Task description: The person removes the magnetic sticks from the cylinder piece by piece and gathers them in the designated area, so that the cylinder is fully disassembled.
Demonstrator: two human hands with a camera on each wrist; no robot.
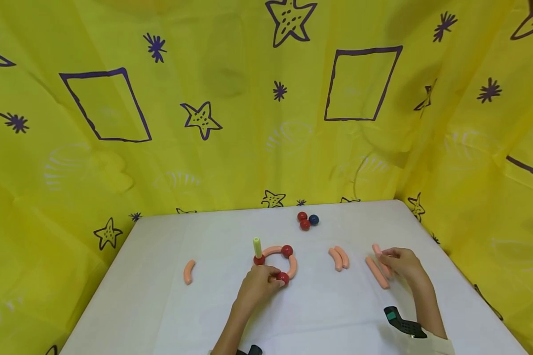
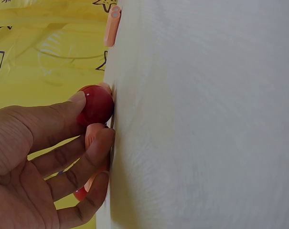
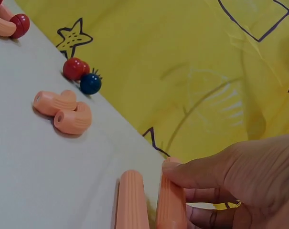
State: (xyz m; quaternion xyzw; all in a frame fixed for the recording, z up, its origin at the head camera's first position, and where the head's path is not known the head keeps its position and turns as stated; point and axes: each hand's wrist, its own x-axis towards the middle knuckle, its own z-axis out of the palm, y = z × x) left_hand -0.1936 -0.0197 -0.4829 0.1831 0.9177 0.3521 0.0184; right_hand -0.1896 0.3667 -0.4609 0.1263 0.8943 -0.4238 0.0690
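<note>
Scanning the head view, we see the tabletop [image 1: 151, 310], the right grip [image 1: 401, 264] at four o'clock, the left grip [image 1: 258, 286] at six by a pink-and-red ring [image 1: 293, 266]; the right pinches a straight pink rod [image 3: 172, 201], the left the ring's five-o'clock red ball [image 2: 97, 106].

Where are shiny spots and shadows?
Left wrist view: tiny glint on the red ball, soft shadow beside the left hand; right wrist view: dark shadow under the curved pink sticks; head view: faint shadow by the left forearm.
</note>
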